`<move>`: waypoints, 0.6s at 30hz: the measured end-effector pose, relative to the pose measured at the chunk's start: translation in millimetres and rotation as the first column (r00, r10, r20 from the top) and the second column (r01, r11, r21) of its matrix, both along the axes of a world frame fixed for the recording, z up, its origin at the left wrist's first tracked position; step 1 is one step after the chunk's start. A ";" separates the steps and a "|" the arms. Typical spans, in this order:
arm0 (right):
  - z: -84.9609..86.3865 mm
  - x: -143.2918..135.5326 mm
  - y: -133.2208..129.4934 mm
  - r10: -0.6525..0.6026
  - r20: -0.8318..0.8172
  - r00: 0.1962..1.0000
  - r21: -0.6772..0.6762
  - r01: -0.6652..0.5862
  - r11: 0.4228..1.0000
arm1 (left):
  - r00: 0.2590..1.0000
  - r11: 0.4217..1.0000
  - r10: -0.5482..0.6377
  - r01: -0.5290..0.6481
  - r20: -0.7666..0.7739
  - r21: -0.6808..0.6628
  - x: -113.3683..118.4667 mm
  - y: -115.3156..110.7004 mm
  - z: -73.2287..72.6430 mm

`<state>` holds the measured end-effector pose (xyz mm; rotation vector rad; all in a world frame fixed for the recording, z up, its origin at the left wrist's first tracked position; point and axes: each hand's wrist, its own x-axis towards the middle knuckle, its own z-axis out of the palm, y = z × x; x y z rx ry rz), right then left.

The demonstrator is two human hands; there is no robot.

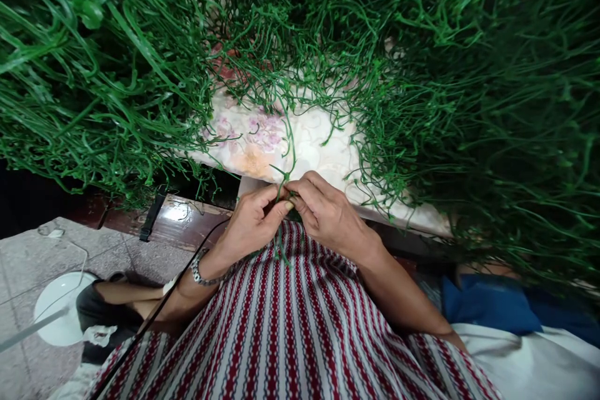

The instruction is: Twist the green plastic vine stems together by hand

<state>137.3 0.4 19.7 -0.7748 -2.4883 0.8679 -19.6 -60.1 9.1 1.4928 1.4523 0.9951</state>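
My left hand (257, 215) pinches a thin green plant stem (291, 147) between thumb and fingers, just above my lap. Against it, my right hand (323, 209) is closed on the same stem, its fingertips meeting the left ones. The stem's forked upper part reaches up over the table edge, and green ends dangle below my hands. Exactly where each fingertip grips is partly hidden. Large heaps of similar curly green stems (131, 87) lie beyond my hands, with another mass (440, 87) to the right.
A flower-patterned cloth (323, 153) covers the table, with loose stem pieces on it. At the left are a brown wooden bench (175, 222), a black strap (152, 215) and a round white base (60, 309) on the tiled floor. Blue fabric (487, 303) lies at the right.
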 end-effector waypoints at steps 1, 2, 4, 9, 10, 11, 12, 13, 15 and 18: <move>0.2 0.2 0.2 0.013 0.025 1.000 0.011 -0.013 1.000 | 1.000 1.000 -0.015 0.015 0.004 -0.001 -0.8 0.4 0.1; 0.6 0.3 0.2 0.024 0.048 0.999 0.024 -0.025 0.999 | 1.000 1.000 -0.030 0.030 0.007 0.009 -1.9 0.7 -0.2; 2.3 0.4 -0.1 0.044 0.090 0.995 0.051 -0.049 0.998 | 0.998 0.997 -0.057 0.057 -0.004 0.048 -4.7 0.8 -1.8; 10.1 1.7 0.2 0.025 0.280 0.960 0.062 -0.043 0.997 | 0.988 0.992 -0.103 0.111 -0.116 0.066 -11.5 -2.0 -6.6; 10.9 2.4 0.9 0.022 0.305 0.952 0.042 -0.037 0.998 | 0.985 0.990 -0.120 0.128 -0.123 0.061 -12.9 -2.6 -6.7; 11.0 3.1 1.7 0.040 0.297 0.954 0.002 -0.042 0.999 | 0.983 0.987 -0.146 0.153 -0.110 0.059 -14.5 -3.0 -6.6; 10.3 3.8 2.5 0.078 0.248 0.966 -0.064 -0.064 0.996 | 0.981 0.981 -0.182 0.186 -0.071 0.058 -16.2 -3.2 -6.1; 8.9 4.3 3.1 0.130 0.160 0.979 -0.151 -0.106 0.983 | 0.974 0.973 -0.225 0.226 -0.007 0.055 -18.1 -3.3 -5.4; 3.8 4.7 3.1 0.220 -0.080 0.972 -0.358 -0.234 0.904 | 0.929 0.947 -0.321 0.318 0.182 0.043 -22.1 -3.5 -4.0; -6.2 3.8 -0.2 0.179 -0.400 0.899 -0.591 -0.403 0.698 | 0.824 0.925 -0.325 0.379 0.464 -0.024 -26.1 -4.0 -4.0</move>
